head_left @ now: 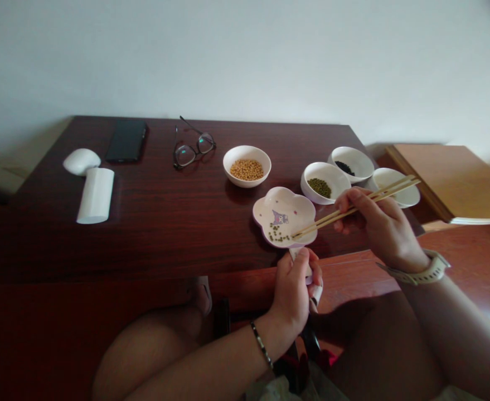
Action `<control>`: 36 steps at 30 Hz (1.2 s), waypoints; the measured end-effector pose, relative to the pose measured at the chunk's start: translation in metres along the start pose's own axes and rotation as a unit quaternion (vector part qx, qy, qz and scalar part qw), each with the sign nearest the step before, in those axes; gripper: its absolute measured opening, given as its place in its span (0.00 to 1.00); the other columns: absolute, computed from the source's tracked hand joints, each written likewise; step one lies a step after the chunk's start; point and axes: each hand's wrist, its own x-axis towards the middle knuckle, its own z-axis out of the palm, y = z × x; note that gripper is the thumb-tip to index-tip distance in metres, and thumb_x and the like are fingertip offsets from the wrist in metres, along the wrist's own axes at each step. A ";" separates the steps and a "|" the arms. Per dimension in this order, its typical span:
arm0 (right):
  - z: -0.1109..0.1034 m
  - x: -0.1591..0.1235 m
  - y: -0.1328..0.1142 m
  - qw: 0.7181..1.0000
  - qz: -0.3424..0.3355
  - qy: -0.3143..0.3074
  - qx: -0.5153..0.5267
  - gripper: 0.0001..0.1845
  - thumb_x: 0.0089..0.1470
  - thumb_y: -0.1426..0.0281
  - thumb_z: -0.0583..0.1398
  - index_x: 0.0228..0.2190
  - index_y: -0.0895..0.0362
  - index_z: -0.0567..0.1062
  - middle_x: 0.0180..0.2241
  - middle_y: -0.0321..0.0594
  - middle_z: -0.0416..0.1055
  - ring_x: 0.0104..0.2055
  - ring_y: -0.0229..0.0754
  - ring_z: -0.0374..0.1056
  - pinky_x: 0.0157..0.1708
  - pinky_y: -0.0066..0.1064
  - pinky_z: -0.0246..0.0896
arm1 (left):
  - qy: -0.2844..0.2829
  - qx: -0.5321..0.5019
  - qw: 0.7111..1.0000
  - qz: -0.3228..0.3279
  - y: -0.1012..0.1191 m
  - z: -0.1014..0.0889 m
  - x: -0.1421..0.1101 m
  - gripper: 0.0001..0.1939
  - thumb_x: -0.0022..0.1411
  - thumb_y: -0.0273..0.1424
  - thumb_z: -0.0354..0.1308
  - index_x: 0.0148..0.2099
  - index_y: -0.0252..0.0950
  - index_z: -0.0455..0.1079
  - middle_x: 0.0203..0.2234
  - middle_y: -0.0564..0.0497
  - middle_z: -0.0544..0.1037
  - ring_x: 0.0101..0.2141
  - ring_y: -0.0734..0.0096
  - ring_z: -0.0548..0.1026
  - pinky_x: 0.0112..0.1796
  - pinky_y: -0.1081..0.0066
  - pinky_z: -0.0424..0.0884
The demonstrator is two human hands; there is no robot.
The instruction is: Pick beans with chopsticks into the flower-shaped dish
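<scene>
My left hand (297,284) is closed round the short handle of a flower-shaped dish (265,207) with a cartoon figure on it. Small green beans (276,236) lie scattered in the dish's near left part. Between the fingers of my right hand (378,225) is a pair of wooden chopsticks (332,218), their tips down in the dish close to the beans. Just behind the chopsticks stands a white bowl (340,181) with a heap of green beans. My right hand partly covers the near edge of that bowl and of a white bowl (412,196) to its right.
A bowl of yellow beans (247,170) and one with black beans (345,167) stand farther back. Eyeglasses (194,151), a dark flat case (126,141) and a white lamp-like object (95,195) lie leftward. A wooden board (457,178) sits right of the dark table (165,223).
</scene>
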 end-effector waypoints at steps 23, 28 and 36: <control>0.001 -0.002 -0.006 1.000 0.009 0.030 0.002 0.21 0.72 0.54 0.61 0.31 0.54 0.77 0.23 0.37 0.75 0.25 0.37 0.71 0.25 0.25 0.68 | -0.004 0.004 1.000 0.000 -0.001 -0.001 0.001 0.18 0.70 0.46 0.60 0.38 0.36 0.68 0.18 0.58 0.67 0.17 0.80 0.57 0.19 0.76 0.50; 0.001 -0.001 -0.009 0.999 0.011 0.034 0.010 0.23 0.69 0.51 0.64 0.31 0.55 0.77 0.22 0.38 0.74 0.23 0.36 0.69 0.22 0.25 0.64 | -0.004 0.004 1.000 -0.002 -0.001 -0.001 0.000 0.19 0.69 0.48 0.61 0.37 0.36 0.68 0.18 0.58 0.67 0.17 0.79 0.57 0.19 0.76 0.50; 0.003 -0.003 -0.008 1.000 -0.002 0.024 -0.006 0.22 0.72 0.52 0.61 0.31 0.55 0.77 0.22 0.39 0.75 0.24 0.38 0.70 0.25 0.27 0.66 | -0.001 0.005 1.000 -0.005 0.001 0.000 0.000 0.20 0.68 0.49 0.62 0.38 0.36 0.68 0.19 0.58 0.67 0.18 0.79 0.57 0.20 0.76 0.51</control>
